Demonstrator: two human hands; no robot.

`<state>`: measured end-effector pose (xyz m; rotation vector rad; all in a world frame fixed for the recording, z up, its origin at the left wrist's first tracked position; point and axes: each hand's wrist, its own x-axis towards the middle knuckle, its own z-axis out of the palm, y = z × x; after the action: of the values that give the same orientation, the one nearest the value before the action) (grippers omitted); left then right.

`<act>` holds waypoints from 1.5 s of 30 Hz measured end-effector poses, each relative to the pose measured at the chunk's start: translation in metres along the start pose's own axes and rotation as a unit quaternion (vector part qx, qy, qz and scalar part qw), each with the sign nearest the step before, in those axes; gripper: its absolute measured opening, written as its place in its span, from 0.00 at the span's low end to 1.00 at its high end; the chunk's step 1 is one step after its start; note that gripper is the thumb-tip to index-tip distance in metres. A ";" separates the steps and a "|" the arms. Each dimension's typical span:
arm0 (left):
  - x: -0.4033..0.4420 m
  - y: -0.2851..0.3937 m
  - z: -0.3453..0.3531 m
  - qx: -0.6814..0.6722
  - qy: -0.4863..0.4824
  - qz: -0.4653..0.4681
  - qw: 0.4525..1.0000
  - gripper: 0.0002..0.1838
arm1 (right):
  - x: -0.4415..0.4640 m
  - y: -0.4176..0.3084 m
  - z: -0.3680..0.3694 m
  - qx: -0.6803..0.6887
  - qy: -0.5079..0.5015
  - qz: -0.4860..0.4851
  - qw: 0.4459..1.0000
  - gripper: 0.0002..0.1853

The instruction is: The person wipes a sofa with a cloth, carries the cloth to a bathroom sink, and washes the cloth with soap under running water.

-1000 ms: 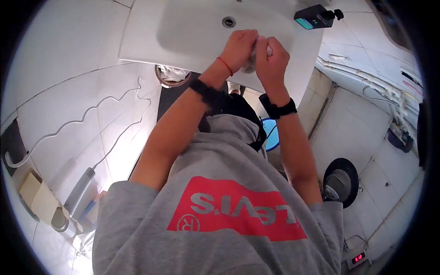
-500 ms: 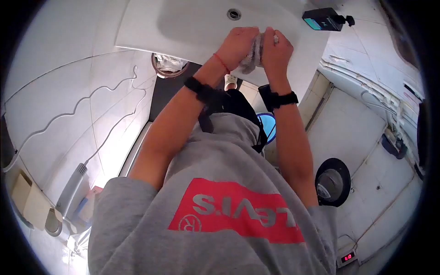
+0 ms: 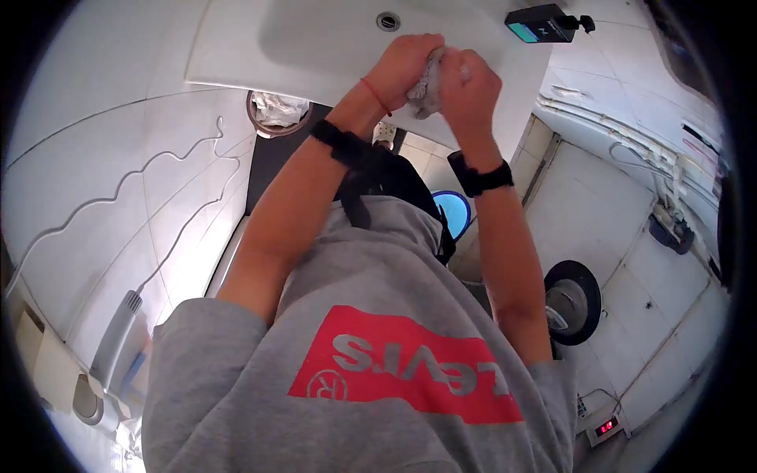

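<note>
Just over the near edge of the white washbasin [image 3: 315, 75], both hands are closed around a bunched greyish-white cloth [image 3: 426, 93]. My left hand [image 3: 404, 67] grips its left side, with a red string on the wrist and a black strap below. My right hand [image 3: 471, 88] is wrapped round the other side, knuckles up, slightly blurred. Part of the cloth hangs between the two hands; the rest is hidden in my fingers, and I cannot tell its exact kind. The basin's drain [image 3: 387, 21] lies beyond my left hand.
A black bottle with a pump [image 3: 544, 24] sits at the basin's right rim. Below the basin are a bin [image 3: 277, 114] with white waste and a blue round container [image 3: 452, 214]. A hair dryer [image 3: 117, 335] with a coiled cord hangs on the left wall. Pipes run along the right wall.
My right hand has turned and moved slightly lower relative to the left, with the cloth still between them. The whole view has shifted slightly, moving the surroundings leftward and up.
</note>
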<state>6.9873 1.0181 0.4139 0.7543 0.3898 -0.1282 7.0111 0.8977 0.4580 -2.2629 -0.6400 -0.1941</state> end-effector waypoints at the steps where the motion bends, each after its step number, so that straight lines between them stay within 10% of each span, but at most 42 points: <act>1: 0.000 0.001 0.002 0.018 -0.001 0.015 1.000 0.15 | 0.004 0.007 -0.005 0.010 -0.005 0.067 0.998 0.16; 6: 0.008 -0.010 -0.012 0.398 0.032 0.276 0.874 0.15 | -0.002 -0.010 -0.019 -0.009 -0.067 -0.046 0.997 0.17; 9: 0.006 -0.006 -0.014 -0.006 -0.037 0.009 0.999 0.16 | 0.003 0.016 -0.032 0.116 -0.003 0.203 0.972 0.18; 12: -0.012 0.014 -0.020 0.249 -0.019 0.107 0.962 0.19 | 0.017 0.026 -0.059 0.267 0.044 0.338 0.901 0.17; 18: 0.009 -0.021 -0.041 0.251 0.115 0.257 0.926 0.20 | 0.026 0.030 -0.038 0.130 -0.020 0.299 0.945 0.18; 21: 0.000 -0.012 -0.028 0.230 0.155 0.058 0.959 0.21 | 0.028 0.036 -0.007 0.116 -0.016 0.220 0.968 0.20; 24: 0.032 -0.057 -0.030 0.354 0.209 0.225 0.883 0.25 | 0.021 0.043 0.033 0.088 -0.071 0.158 0.981 0.20; 31: 0.044 -0.061 -0.044 -0.012 0.201 0.075 0.977 0.25 | 0.018 0.057 0.070 0.097 -0.180 -0.064 0.977 0.18; 34: 0.049 -0.075 -0.038 -0.087 0.192 0.087 0.974 0.24 | 0.042 0.079 0.078 0.088 -0.180 0.043 0.979 0.17; 40: 0.050 -0.074 -0.043 -0.045 0.183 0.073 0.979 0.22 | 0.028 0.088 0.067 0.122 -0.234 -0.154 0.952 0.18; 45: 0.052 -0.086 -0.031 -0.075 0.175 0.137 0.972 0.22 | 0.039 0.113 0.068 0.118 -0.254 -0.055 0.958 0.17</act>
<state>7.0038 0.9783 0.3182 0.6732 0.6179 0.2955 7.0978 0.8949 0.3513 -2.0478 -0.9992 0.4067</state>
